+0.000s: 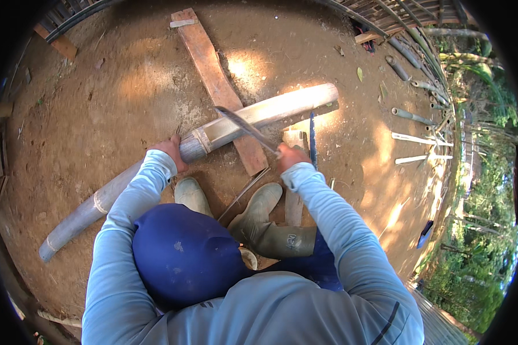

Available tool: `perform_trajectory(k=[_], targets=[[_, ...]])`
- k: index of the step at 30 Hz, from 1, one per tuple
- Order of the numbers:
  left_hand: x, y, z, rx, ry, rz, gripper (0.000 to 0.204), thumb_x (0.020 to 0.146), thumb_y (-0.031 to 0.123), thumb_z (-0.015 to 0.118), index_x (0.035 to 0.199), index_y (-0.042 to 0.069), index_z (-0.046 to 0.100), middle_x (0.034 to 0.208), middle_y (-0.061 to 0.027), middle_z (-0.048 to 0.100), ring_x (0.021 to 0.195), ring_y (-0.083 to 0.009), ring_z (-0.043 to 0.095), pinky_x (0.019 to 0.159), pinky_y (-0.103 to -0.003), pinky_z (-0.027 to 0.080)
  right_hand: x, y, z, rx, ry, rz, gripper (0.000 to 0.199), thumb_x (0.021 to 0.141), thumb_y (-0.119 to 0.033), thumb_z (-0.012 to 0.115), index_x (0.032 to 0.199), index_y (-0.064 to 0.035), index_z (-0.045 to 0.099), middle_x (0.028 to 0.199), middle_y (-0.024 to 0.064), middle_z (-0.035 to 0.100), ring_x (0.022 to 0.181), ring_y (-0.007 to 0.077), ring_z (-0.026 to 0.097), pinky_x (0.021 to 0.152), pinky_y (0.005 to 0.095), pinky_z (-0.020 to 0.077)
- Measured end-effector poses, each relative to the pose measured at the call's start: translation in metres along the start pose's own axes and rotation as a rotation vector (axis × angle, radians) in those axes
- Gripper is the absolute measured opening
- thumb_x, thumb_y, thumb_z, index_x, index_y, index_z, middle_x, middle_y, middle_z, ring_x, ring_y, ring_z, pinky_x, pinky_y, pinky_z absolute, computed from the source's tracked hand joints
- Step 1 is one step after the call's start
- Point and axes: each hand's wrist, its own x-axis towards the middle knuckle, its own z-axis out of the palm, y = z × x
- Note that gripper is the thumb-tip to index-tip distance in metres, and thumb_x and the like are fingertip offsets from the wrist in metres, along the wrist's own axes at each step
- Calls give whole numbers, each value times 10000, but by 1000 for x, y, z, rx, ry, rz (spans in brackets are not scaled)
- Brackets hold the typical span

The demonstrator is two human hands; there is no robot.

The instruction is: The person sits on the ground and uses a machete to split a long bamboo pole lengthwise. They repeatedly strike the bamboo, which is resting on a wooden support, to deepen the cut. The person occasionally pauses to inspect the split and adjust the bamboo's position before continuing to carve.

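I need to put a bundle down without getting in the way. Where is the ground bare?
Bare dirt lies left of the plank, above the bamboo pole. Crowded: around the boots, and at right, where cut bamboo pieces lie by the fence.

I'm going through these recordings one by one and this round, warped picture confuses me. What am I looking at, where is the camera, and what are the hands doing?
There is no machine here. A person wears a wide fisheye camera on the head, looking down, so straight edges bend near the rim and the forearms enter from below. The left hand grips a long bamboo pole that lies across a reddish wooden plank on the bare dirt ground. The right hand holds a long knife, its blade raised over the pole's pale, stripped part. Two rubber boots stand just behind the pole. A blue-handled saw lies beside the right hand, and more cut bamboo pieces lie at the right near a fence.
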Motion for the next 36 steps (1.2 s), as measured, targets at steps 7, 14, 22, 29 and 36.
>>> perform_trajectory(k=[7,14,22,29,36], targets=[[-4,4,-7,-9,-33,-21,823,693,415,809,1367,68,487,1237,-195,686,1138,-358,676,997,-442,533,16,-45,35,58,-67,-27,320,976,-148,454,1271,-129,576,1231,219,673,1169,408,645,982,539,505],[-7,3,2,-5,7,-4,828,686,397,805,1372,65,482,1234,-200,682,1133,-358,678,981,-449,542,30,34,-8,154,49,233,305,948,-139,513,1228,-100,628,1180,260,678,1131,430,646,957,495,510],[-4,4,0,0,21,-14,856,681,417,817,1388,75,477,1259,-197,667,1153,-363,666,996,-450,534,13,0,3,73,18,42,233,992,-213,502,1156,-84,606,1066,265,698,1054,433,669,916,510,514],[-4,2,4,7,38,-2,865,684,435,815,1388,69,472,1249,-217,667,1148,-371,668,990,-452,537,25,10,26,86,29,41,320,940,-146,507,1241,-90,599,1183,248,677,1142,424,640,969,510,503],[0,0,5,8,47,2,883,676,395,814,1409,56,458,1177,-234,695,1105,-389,678,974,-439,540,67,98,9,38,190,156,276,956,-202,537,1191,-97,637,1111,264,691,1054,445,666,916,518,517]])
